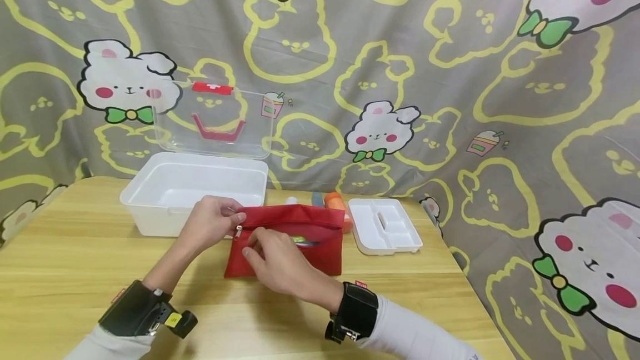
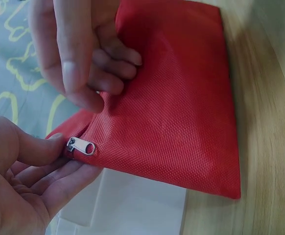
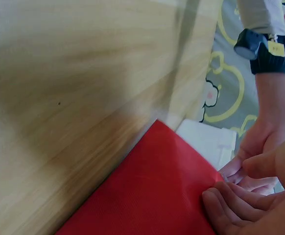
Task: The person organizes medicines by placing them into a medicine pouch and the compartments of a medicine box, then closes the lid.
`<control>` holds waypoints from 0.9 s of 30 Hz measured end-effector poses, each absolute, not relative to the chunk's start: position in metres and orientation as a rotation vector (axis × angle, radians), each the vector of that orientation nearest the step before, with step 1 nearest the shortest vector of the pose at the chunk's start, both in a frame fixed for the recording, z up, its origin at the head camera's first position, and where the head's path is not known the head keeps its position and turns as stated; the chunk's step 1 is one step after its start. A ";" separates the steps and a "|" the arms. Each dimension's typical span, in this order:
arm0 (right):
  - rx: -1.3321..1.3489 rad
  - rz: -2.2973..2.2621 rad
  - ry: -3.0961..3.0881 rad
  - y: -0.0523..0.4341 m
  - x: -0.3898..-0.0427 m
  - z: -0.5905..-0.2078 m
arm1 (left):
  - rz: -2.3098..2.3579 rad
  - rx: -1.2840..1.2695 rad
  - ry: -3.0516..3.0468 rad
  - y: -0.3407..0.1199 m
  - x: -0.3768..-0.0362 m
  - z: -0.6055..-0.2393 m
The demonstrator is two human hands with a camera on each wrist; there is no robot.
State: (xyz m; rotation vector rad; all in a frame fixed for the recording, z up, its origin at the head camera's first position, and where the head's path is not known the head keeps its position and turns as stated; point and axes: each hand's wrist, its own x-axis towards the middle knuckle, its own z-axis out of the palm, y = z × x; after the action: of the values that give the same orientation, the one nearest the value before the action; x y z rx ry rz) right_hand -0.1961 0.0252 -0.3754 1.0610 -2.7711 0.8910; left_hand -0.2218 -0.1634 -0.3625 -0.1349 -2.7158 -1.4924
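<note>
Wooden table (image 1: pixel 75 271): 1 red pouch (image 1: pixel 300 238), zip end pinched by left hand (image 1: pixel 212 221); right hand (image 1: pixel 280 263) pinching its top edge.

We see a red pouch (image 1: pixel 290 243) of woven fabric, rectangular and flat, lying on the wooden worktop (image 1: pixel 75 271) just in front of a white box. Its zip runs along the top edge and stands partly open, so that a gap shows something green and white inside. The small silver zip pull (image 2: pixel 81 146) sits at the pouch's left corner, which is lifted a little off the worktop. The rest of the pouch lies flat, its cloth smooth, its lower corners resting on the wood.
</note>
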 end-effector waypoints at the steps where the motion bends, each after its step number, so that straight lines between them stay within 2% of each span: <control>1: 1.050 0.894 -2.770 0.025 -0.198 -0.376 | -1.493 -0.134 -2.719 -0.163 -0.222 -0.362; 13: 0.840 0.949 -2.719 0.010 -0.214 -0.389 | -1.386 -0.203 -2.749 -0.158 -0.220 -0.359; 19: 0.811 0.857 -2.623 0.003 -0.218 -0.395 | -1.418 -0.226 -2.718 -0.160 -0.219 -0.358; 27: 0.867 1.000 -2.536 0.007 -0.218 -0.401 | -1.414 -0.243 -2.747 -0.159 -0.218 -0.360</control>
State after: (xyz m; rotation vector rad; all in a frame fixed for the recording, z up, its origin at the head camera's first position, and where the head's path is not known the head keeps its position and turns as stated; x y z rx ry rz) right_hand -0.2182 0.0072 -0.4005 0.8666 -2.5355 1.0002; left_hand -0.2184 -0.1594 -0.3598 -0.2429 -2.7473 -1.4139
